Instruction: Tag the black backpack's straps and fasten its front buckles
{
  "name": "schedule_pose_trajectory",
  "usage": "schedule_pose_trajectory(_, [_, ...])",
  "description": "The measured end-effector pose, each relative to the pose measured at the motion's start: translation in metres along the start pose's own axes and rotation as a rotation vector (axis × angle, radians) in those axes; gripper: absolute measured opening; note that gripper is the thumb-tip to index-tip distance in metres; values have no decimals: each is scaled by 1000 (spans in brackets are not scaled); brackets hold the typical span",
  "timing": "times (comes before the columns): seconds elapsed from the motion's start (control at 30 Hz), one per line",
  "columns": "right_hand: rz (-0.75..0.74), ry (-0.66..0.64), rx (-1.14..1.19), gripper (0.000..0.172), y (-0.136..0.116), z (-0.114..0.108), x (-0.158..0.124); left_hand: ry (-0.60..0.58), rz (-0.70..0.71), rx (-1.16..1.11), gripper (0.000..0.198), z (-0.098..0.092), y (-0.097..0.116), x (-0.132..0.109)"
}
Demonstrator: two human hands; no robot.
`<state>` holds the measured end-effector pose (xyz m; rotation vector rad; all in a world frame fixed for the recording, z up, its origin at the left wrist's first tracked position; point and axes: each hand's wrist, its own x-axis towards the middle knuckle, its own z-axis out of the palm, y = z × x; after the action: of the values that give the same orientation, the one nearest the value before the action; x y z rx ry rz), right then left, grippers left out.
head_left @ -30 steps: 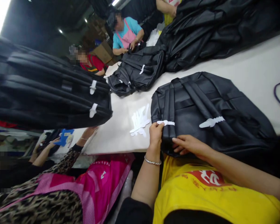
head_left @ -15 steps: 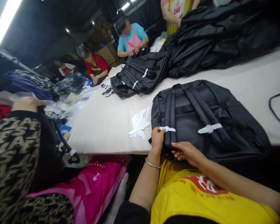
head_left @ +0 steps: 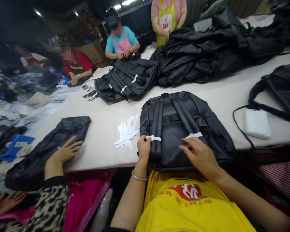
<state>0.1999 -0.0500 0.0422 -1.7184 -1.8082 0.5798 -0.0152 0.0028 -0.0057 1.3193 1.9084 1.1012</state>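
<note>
A black backpack (head_left: 174, 129) lies on the pale table (head_left: 103, 141) with its shoulder straps facing up. My left hand (head_left: 143, 148) pinches the strap near a white serrated strip (head_left: 154, 138) that lies across it. My right hand (head_left: 199, 156) rests on the backpack with its fingers apart, just below a second white strip (head_left: 193, 135). The right hand holds nothing that I can see. A loose heap of white strips (head_left: 126, 132) lies on the table to the left of the backpack.
Left of me, a co-worker's hand (head_left: 64, 153) presses a flat black bag (head_left: 47, 146). A second backpack (head_left: 127, 80) and a large black pile (head_left: 203, 54) lie further along. Co-workers sit and stand at the far end. A white packet (head_left: 257, 124) lies on the right.
The view has swung level and shows more of the table. A co-worker's hand and a flat black bag have come into view at left. My hands stay on the backpack.
</note>
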Motion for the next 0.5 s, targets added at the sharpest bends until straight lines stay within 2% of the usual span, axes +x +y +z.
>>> schedule_pose_trajectory(0.03, [-10,117,-121,37,12,-11,1,-3,10,19,16,0,0,-1])
schedule_pose_trajectory(0.07, [20,172,-211,41,25,-20,3,5,29,38,15,1,2,-2])
schedule_pose_trajectory(0.1, [73,173,-263,45,38,-27,5,25,60,58,14,1,5,-5])
schedule_pose_trajectory(0.17, [191,70,-254,46,63,-36,7,110,155,98,17,-1,17,-12])
schedule_pose_trajectory(0.23, [284,-32,-119,39,80,-40,10,217,271,117,23,-2,33,-22])
schedule_pose_trajectory(0.3, [360,-64,98,32,87,-42,13,206,356,78,20,1,50,-35])
schedule_pose_trajectory(0.33, [398,-71,227,30,88,-43,15,134,362,25,19,5,58,-41])
schedule_pose_trajectory(0.4, [477,-99,472,30,84,-44,17,-105,284,-122,18,19,69,-52])
schedule_pose_trajectory(0.5, [563,-142,697,33,74,-45,17,-447,-27,-347,22,55,80,-59])
